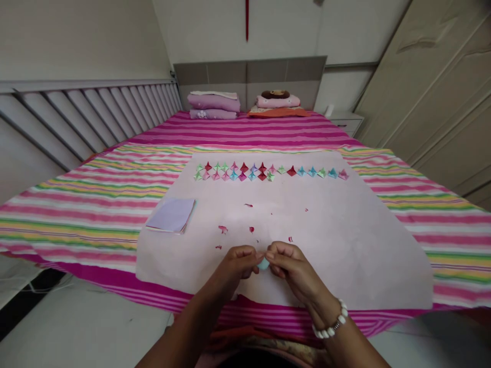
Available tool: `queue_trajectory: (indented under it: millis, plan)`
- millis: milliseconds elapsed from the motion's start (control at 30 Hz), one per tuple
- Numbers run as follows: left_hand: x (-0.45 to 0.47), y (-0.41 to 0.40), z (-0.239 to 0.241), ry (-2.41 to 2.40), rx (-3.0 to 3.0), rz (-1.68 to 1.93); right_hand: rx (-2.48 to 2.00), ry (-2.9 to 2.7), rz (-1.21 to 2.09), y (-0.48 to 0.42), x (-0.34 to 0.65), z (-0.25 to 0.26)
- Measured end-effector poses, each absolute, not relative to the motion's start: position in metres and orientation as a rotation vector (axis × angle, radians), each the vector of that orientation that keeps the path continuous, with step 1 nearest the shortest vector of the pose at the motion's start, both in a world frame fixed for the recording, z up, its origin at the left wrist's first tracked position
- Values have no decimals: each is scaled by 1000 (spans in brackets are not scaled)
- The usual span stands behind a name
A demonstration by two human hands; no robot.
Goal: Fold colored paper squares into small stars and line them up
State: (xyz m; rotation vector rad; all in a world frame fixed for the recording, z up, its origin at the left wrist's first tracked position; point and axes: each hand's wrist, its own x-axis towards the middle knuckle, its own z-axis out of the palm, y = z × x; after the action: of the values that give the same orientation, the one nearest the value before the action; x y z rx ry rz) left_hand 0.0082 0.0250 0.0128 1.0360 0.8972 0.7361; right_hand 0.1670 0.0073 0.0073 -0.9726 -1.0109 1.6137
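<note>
Item: small light-blue paper piece (263, 263), pinched between both hands low over the near edge of a pale pink sheet (345, 245). Left hand (241, 260) and right hand (288, 261), fingertips closed on it from either side, apparently to work a fold; the piece is mostly hidden. Red paper scraps (223, 229) lie just beyond. Stack of square papers (171, 215) to the left, within reach. Finished folded paper shapes (268, 171) in rows at the sheet's far edge. Striped bedspread (95, 204) beneath.

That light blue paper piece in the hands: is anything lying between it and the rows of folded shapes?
Only a few small red paper scraps dot the pale sheet between the blue piece and the folded shapes; nothing bulky.
</note>
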Motion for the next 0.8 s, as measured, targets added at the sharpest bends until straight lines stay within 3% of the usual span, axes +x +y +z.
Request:
queue_trajectory:
  millis: [500, 800]
  plan:
    - [15, 34, -4, 988, 887, 673, -1026, -793, 1742, 18, 165, -11]
    - [19, 49, -8, 918, 599, 631, -1010, -802, 1562, 20, 164, -7]
